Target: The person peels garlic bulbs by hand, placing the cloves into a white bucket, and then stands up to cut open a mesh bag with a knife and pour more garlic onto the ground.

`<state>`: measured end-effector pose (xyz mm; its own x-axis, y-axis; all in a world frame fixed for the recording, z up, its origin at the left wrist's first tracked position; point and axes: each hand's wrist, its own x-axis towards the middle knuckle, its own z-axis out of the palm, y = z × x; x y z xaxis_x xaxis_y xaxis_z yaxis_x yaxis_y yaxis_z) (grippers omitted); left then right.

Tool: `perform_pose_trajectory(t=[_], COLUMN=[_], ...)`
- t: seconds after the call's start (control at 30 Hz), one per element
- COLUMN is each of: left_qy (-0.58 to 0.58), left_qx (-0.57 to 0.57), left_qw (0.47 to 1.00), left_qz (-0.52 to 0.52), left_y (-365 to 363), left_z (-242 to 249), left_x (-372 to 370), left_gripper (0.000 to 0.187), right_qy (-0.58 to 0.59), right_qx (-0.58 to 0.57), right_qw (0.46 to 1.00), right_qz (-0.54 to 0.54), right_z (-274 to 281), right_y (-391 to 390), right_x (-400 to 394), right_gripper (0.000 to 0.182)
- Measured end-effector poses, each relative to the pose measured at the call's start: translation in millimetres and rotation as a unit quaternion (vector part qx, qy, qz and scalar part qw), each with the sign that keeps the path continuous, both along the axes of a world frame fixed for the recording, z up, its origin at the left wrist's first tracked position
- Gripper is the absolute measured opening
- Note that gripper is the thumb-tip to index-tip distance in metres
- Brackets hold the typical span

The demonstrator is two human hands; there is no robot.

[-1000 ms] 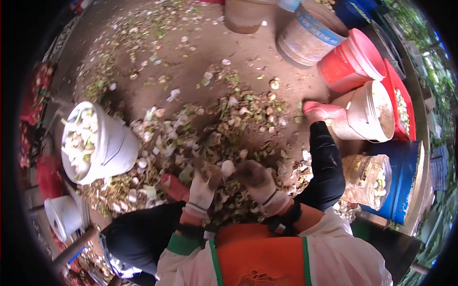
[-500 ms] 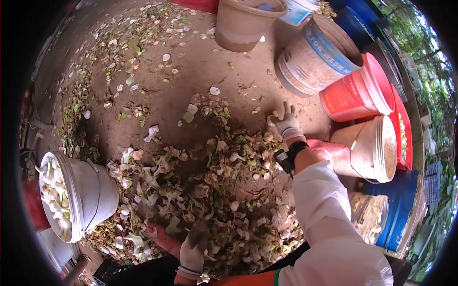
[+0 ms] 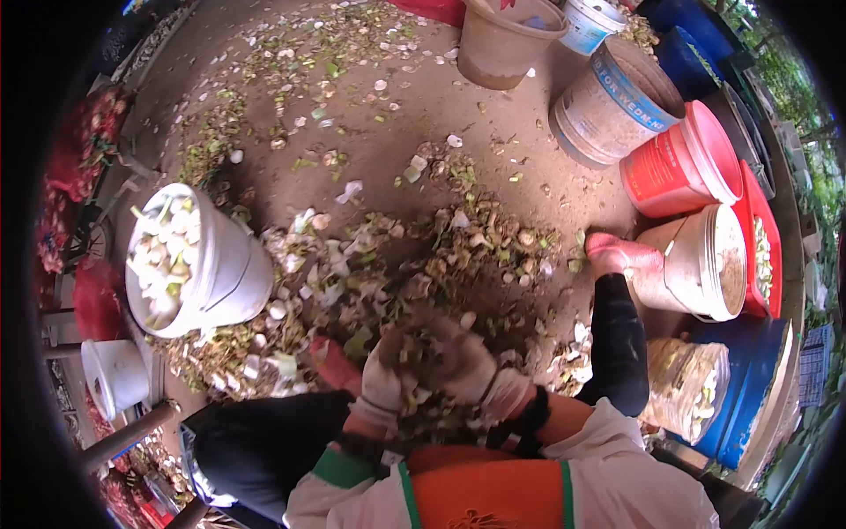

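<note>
My left hand (image 3: 383, 379), in a soiled white glove, hangs low above a heap of garlic trimmings (image 3: 476, 238). Close on its right is my right hand (image 3: 471, 366), gloved as well and turned inward. Dark dirt and motion blur hide the fingers of both, so whatever lies between them cannot be made out. To the left stands a white bucket (image 3: 233, 273), tilted in view and filled with white garlic bulbs (image 3: 167, 251) with short green stems.
On the right is a row of containers: a brown tub (image 3: 498, 53), a blue-banded bucket (image 3: 608, 106), a red bucket (image 3: 670, 172), a cream bucket (image 3: 692, 260) and a blue barrel (image 3: 745, 388). My feet flank the heap. A smaller white bucket (image 3: 119, 375) stands at lower left.
My right hand has come back from the far right of the heap to beside my left hand. The view has shifted, showing more of the left side.
</note>
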<state>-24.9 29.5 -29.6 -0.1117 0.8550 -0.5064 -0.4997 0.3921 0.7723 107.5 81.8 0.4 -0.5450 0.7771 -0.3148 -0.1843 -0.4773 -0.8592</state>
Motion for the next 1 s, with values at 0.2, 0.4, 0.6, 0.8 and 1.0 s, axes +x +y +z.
perform_pose_trajectory(t=[0.2, 0.4, 0.6, 0.8, 1.0], left_qy=[-0.185, 0.025, -0.121, 0.464, 0.465], left_qx=[0.076, 0.19, 0.076, 0.356, 0.492], left_qw=[0.978, 0.972, 0.986, 0.791, 0.702], left_qz=[0.05, 0.137, 0.081, -0.177, -0.223], left_y=[-24, -46, -58, -65, -81], left_z=[65, 41, 81, 62, 115], left_x=[10, 8, 2, -22, -13], left_gripper=[0.022, 0.039, 0.047, 0.029, 0.027], right_qy=[-0.423, -0.389, -0.318, -0.266, -0.35], right_qx=[0.528, 0.645, 0.577, 0.481, 0.687], right_qw=[0.736, 0.656, 0.743, 0.835, 0.635], right_qz=[-0.012, -0.048, -0.121, -0.029, -0.054], right_z=[78, 110, 154, 130, 104], right_y=[-34, -87, -92, -100, -113], right_x=[17, 12, 33, 48, 53], right_gripper=[0.013, 0.024, 0.037, 0.043, 0.035])
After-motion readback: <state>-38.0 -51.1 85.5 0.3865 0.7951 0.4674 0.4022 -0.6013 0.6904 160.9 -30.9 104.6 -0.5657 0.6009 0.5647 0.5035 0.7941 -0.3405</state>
